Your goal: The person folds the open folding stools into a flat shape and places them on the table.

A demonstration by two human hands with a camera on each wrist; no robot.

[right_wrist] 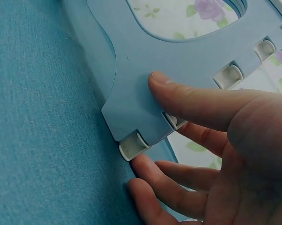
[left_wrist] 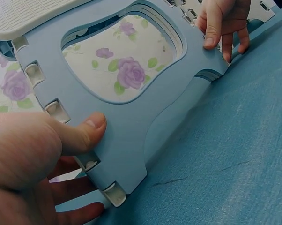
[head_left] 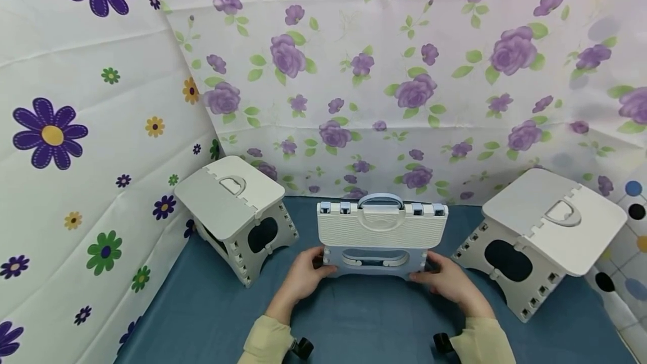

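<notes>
A white and light-blue folding stool point(head_left: 337, 230) stands partly folded in the middle, its ribbed white top tilted toward me and a blue carry handle point(head_left: 380, 198) at the top edge. My left hand point(head_left: 303, 275) holds the left edge of its blue leg panel point(left_wrist: 127, 117), thumb on the front face and fingers behind. At the opposite edge my right hand point(head_left: 449, 281) pinches the panel the same way, thumb point(right_wrist: 192, 101) flat on the blue face. The panel's lower corners are at the blue cloth. The stool's far side is hidden.
An unfolded white-topped folding stool point(head_left: 247, 184) stands at the left, another point(head_left: 576, 206) at the right. Blue cloth point(head_left: 369, 324) covers the surface. Flowered sheets point(head_left: 313, 145) hang close behind and along the left side; a dotted sheet point(head_left: 627, 274) is at the right.
</notes>
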